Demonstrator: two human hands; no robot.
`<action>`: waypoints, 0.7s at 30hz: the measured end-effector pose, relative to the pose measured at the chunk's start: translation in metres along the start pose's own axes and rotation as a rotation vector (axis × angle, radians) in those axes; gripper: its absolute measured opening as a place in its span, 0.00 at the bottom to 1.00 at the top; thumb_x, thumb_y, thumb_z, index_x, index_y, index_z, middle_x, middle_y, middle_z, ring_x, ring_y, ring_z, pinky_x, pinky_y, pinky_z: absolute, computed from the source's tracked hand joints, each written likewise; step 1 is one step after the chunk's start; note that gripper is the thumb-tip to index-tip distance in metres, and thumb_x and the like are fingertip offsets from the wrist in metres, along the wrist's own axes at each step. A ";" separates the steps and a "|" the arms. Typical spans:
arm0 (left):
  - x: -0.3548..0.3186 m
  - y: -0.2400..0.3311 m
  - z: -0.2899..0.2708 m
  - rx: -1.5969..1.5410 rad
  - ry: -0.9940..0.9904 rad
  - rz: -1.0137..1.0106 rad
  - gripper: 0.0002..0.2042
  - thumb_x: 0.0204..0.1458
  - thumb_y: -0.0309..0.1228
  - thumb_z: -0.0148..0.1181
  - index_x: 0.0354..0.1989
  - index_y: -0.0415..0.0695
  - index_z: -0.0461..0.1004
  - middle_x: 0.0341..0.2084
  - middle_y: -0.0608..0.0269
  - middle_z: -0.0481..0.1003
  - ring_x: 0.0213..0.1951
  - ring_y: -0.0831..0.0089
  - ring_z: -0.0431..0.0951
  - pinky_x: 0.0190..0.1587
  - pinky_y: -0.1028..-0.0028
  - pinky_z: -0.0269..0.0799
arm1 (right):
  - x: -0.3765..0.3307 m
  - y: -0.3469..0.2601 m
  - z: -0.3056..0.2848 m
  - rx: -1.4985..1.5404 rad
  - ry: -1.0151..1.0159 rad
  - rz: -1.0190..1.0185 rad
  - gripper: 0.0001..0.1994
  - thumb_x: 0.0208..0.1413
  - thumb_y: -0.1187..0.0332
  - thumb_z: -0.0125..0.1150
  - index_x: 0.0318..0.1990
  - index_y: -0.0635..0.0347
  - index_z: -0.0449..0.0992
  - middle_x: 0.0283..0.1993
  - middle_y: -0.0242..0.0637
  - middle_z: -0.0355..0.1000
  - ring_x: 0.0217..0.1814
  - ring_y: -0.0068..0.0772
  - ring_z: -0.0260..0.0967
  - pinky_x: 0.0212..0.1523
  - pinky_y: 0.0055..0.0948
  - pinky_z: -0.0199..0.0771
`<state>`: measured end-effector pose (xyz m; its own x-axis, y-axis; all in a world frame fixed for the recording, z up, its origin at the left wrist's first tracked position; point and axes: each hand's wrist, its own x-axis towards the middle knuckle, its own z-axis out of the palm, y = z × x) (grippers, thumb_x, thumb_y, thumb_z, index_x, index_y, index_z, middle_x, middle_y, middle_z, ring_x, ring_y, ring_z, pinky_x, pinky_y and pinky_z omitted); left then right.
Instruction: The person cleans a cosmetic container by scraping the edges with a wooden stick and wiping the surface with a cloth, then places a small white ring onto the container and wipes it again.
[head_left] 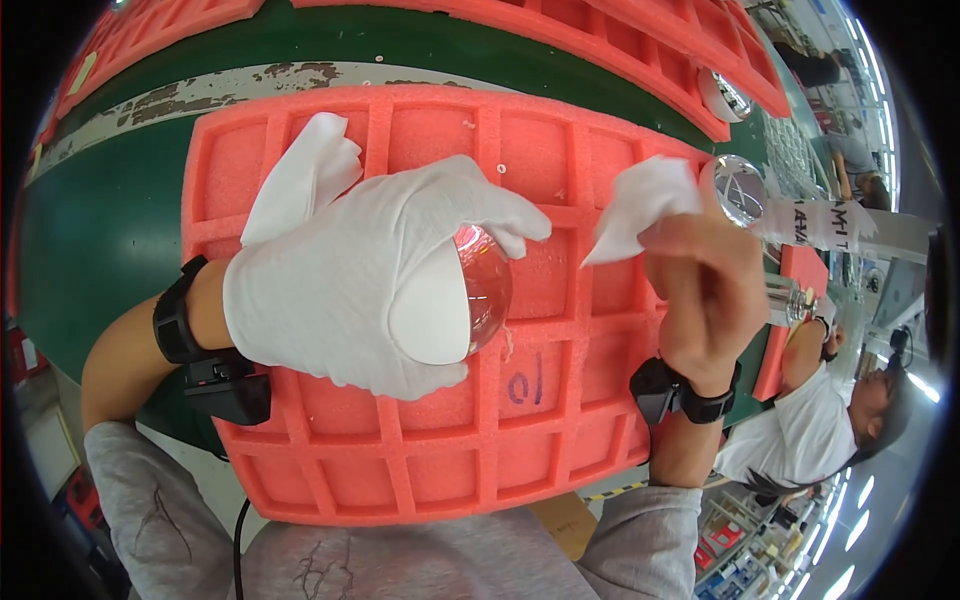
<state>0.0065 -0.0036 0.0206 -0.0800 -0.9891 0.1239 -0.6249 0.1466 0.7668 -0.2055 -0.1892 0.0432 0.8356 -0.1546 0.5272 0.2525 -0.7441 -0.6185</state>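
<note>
My left hand (340, 270), in a white glove, curls its fingers and thumb around a clear round glass piece (490, 290). A smooth white patch (430, 315) covers the glass piece's left part; I cannot tell whether it is a sheet or part of the piece. To the right, my bare right hand (705, 290), smeared by motion, pinches a crumpled white wipe (645, 205), which is apart from the glass. Both hands are over a pink foam tray (535, 145) with square compartments. Another white cloth (305, 175) lies on its upper left, partly behind my glove.
A green table (110, 220) lies under the tray. More pink foam trays (640, 50) stand at the far side. Clear round glass pieces (738, 188) sit at the right, near a pale post (835, 225) wrapped in printed tape. A person in a white shirt (800, 430) is at the right.
</note>
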 end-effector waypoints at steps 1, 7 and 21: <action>-0.001 -0.002 0.002 -0.002 0.001 0.000 0.41 0.27 0.45 0.78 0.57 0.51 0.72 0.43 0.72 0.75 0.42 0.74 0.75 0.58 0.66 0.46 | -0.003 -0.004 0.002 -0.001 -0.002 0.000 0.12 0.53 0.87 0.56 0.44 0.70 0.77 0.43 0.47 0.79 0.37 0.38 0.80 0.37 0.28 0.79; -0.004 0.003 -0.002 0.066 -0.020 -0.056 0.37 0.29 0.47 0.78 0.53 0.51 0.74 0.40 0.73 0.75 0.40 0.77 0.74 0.52 0.66 0.48 | 0.008 -0.033 0.026 -0.040 -0.179 0.231 0.06 0.53 0.79 0.59 0.38 0.64 0.74 0.30 0.37 0.73 0.23 0.28 0.68 0.24 0.27 0.68; 0.000 0.010 -0.002 0.051 0.099 0.108 0.27 0.33 0.47 0.78 0.42 0.51 0.77 0.33 0.70 0.75 0.34 0.74 0.77 0.50 0.66 0.51 | 0.011 -0.039 0.025 -0.131 -0.265 0.130 0.06 0.49 0.78 0.60 0.36 0.64 0.77 0.26 0.39 0.71 0.24 0.35 0.68 0.23 0.32 0.65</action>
<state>0.0018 -0.0023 0.0293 -0.0730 -0.9608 0.2673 -0.6560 0.2482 0.7128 -0.1940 -0.1451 0.0588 0.9590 -0.0918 0.2682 0.0850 -0.8095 -0.5810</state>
